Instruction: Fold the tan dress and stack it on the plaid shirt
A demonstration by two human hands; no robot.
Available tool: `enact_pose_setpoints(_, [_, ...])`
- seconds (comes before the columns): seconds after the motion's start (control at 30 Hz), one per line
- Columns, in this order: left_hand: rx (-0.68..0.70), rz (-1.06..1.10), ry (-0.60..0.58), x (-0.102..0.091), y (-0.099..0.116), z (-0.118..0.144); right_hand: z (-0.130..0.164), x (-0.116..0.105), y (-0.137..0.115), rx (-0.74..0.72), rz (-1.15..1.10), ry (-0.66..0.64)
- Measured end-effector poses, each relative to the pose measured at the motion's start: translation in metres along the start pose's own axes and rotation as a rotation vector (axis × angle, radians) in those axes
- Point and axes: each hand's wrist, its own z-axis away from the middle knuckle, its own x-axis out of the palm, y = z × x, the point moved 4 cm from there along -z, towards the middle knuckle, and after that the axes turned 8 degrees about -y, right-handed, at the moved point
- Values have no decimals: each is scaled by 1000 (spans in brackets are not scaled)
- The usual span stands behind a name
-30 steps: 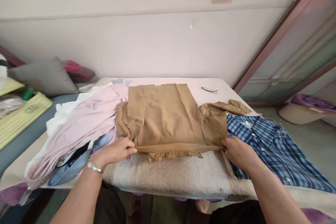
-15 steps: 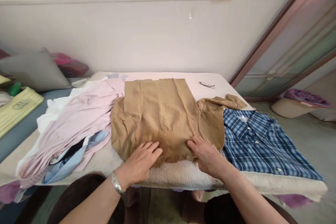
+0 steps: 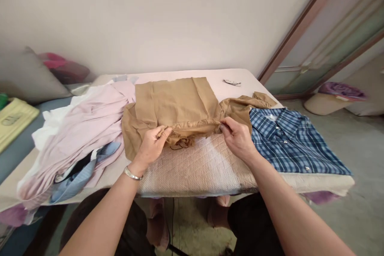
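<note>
A tan blouse [image 3: 177, 102] lies spread on the padded table [image 3: 204, 168], its ruffled near edge folded back towards the wall. My left hand [image 3: 153, 146] pinches that near edge at the left, fingers closed on the fabric. My right hand [image 3: 237, 136] pinches the same edge at the right, lifting it a little. One tan sleeve [image 3: 246, 106] trails to the right, partly over a blue plaid shirt [image 3: 288, 140].
A heap of pink, white and light-blue garments [image 3: 81, 132] covers the table's left part. A small dark item [image 3: 231, 83] lies near the far edge. A grey cushion [image 3: 27, 76] sits at the left, a sliding door frame [image 3: 300, 24] at the right.
My hands, flat on the blouse half a second ago, now pinch its near edge and have pulled it away from the table's front. The view has tilted down.
</note>
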Motion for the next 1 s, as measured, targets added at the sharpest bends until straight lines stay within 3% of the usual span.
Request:
enact_pose_setpoints(0.1, [35,-17,160,-1,10,5,-2,-10,-9,-61,7,103])
enact_pose_setpoints(0.17, [39,40,144,4,11,8,-1,-14,-8,-83,34,73])
enact_pose_setpoints(0.23, [16,78,5,13,6,8,1,-14,0,-79,93,-63])
enact_pose_setpoints(0.37, [-116,-50,-405,27,-12,7,11,-7,24,34,340,-441])
enact_pose_setpoints(0.47, [-195,-97,-473,26,-21,7,14,-8,25,63,335,-498])
enact_pose_setpoints(0.57, [-177,-292,-352,13,-24,4,14,-4,12,17,185,-442])
enact_pose_setpoints(0.63, [-216,-533,-226,-3,-30,1,16,9,7,9,175,-509])
enact_pose_setpoints(0.73, [-405,-862,-6,-44,-44,-3,21,36,6,21,307,-672])
enact_pose_setpoints(0.8, [-539,-944,141,-76,-55,-4,23,48,8,38,391,-704])
enact_pose_setpoints(0.9, [-658,-764,338,-118,-74,-4,22,57,10,52,444,-702])
enact_pose_setpoints(1.0, [-722,-391,461,-135,-99,-2,19,61,15,66,494,-702])
